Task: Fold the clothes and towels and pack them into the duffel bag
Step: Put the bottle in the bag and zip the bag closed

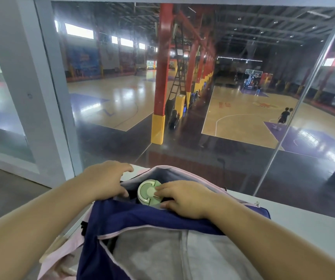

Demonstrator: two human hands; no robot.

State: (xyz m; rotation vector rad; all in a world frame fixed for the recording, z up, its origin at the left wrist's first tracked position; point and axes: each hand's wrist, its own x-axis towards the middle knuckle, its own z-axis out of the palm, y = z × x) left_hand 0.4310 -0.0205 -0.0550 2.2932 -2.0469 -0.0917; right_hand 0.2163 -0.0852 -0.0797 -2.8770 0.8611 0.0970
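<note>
duffel bag (pixel 134 217) sat open on a pale ledge (pixel 312 215) right in front of a glass wall (pixel 243 162), navy outside with pink trim and a pink zip edge, greyish lining showing at the far end. bag filled the lower middle of the head view. grey fabric (pixel 162 257), folded flat, lay inside the near part of the opening; cannot tell if it was a towel or a garment. green round-lidded container (pixel 149 193) stood upright in the far end of the bag, lid facing up, its body mostly hidden by the navy flap.

right hand (pixel 184 199) was down in the opening, fingertips curled onto the right side of the lid and thumb against the container's near side, so gripping the container near its top. left hand (pixel 108 180) rested on the bag's far-left rim, fingers bent over the edge and pressing the fabric outward, thumb side tucked at the lining; grasp on the rim looked loose, not a full clench. both forearms bare, coming in from the bottom corners.

beyond the glass, an indoor basketball court (pixel 247 118) with red and yellow pillars (pixel 160 77), small figures far off on the right.
</note>
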